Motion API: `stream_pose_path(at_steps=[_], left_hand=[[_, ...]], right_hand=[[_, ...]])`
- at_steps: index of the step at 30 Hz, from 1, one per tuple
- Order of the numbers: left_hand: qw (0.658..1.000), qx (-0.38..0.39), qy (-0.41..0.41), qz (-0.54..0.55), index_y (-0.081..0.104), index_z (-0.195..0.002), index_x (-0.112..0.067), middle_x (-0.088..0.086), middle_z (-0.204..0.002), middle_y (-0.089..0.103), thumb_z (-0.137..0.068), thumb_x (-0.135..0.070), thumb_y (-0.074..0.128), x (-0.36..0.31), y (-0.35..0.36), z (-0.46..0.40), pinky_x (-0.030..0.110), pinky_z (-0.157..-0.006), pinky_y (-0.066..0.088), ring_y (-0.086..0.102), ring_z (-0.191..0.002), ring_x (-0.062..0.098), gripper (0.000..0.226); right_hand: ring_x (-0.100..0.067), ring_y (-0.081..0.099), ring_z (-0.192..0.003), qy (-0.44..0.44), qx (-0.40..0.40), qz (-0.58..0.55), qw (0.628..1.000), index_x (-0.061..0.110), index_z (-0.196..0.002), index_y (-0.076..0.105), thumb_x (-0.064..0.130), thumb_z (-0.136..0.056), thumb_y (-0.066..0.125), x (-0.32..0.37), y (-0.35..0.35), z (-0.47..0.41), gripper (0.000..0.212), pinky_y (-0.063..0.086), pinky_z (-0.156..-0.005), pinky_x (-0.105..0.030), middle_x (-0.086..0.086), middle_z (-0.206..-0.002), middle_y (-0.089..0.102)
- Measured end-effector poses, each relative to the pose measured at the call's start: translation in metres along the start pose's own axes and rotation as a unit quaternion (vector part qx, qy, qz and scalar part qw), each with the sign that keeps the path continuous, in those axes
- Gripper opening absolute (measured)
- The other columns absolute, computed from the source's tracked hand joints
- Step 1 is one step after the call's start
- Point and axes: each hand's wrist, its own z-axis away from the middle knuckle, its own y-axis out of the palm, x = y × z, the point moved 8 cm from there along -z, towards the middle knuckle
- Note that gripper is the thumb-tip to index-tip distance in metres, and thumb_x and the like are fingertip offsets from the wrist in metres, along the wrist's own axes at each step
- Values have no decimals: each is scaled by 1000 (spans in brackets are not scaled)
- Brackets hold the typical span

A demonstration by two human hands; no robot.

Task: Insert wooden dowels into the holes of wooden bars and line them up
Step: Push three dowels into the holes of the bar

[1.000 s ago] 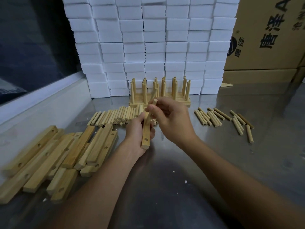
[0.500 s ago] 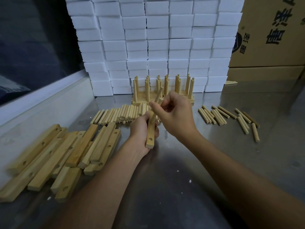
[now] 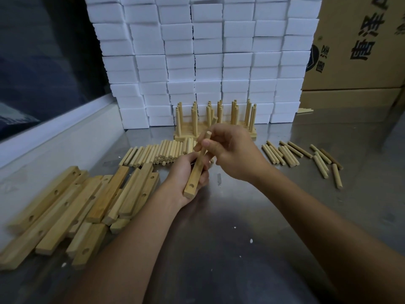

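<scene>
Mid-insertion, left hand [image 3: 186, 172] grips a bar [image 3: 194, 176] while right hand [image 3: 228, 150] pinches a dowel [image 3: 205, 142]; a tilted dowel could jam in its hole.

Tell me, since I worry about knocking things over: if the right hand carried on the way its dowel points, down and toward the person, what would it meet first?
Probably the wooden bar in the left hand; the right hand already holds the dowel against it.
</scene>
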Motion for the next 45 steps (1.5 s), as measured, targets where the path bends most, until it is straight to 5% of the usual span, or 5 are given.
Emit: stream_pose_path(at_steps=[5, 13, 19, 29, 45], left_hand=[[1000, -15, -6, -4, 57, -75, -8, 5, -60, 51, -103, -20, 37, 2, -1, -1, 23, -36, 24, 37, -34, 13, 36], [995, -99, 12, 0, 59, -87, -4, 8, -61, 53, -102, -23, 46, 3, -7, -1, 22, -34, 29, 39, -37, 16, 28], [996, -86, 9, 12, 60, -86, -7, 6, -61, 53, -103, -25, 44, 2, -7, -2, 22, -35, 30, 38, -38, 14, 30], [998, -22, 12, 61, 60, -87, -7, 4, -59, 51, -104, -24, 41, 0, -4, -3, 20, -31, 28, 39, -36, 11, 30], [989, -22, 4, 146, 52, -103, -6, 3, -63, 50, -104, -19, 37, 2, -12, -5, 19, -32, 26, 37, -38, 9, 20]], right_hand=[[-10, 73, -72, -7, -43, -9, 999, -2, -88, 71, 9, -90, 71, -5, -9, 2, 11, 50, -58, -13, -10, -84, 76], [-30, 61, -59, 22, -188, 11, 982, -3, -72, 59, 23, -81, 82, -21, -18, 11, 36, 52, -53, -37, -14, -63, 63], [-28, 71, -73, 50, -143, -15, 988, -6, -84, 62, 17, -90, 72, -24, -14, 9, 26, 59, -70, -49, -16, -79, 72], [-8, 69, -67, -20, -76, 110, 991, 12, -93, 72, 35, -94, 64, -23, -5, 17, 25, 56, -59, -25, 3, -80, 71], [-3, 65, -58, 244, -214, 125, 937, 17, -76, 70, 28, -98, 57, -106, -60, 48, 28, 50, -59, -21, 6, -67, 70]])
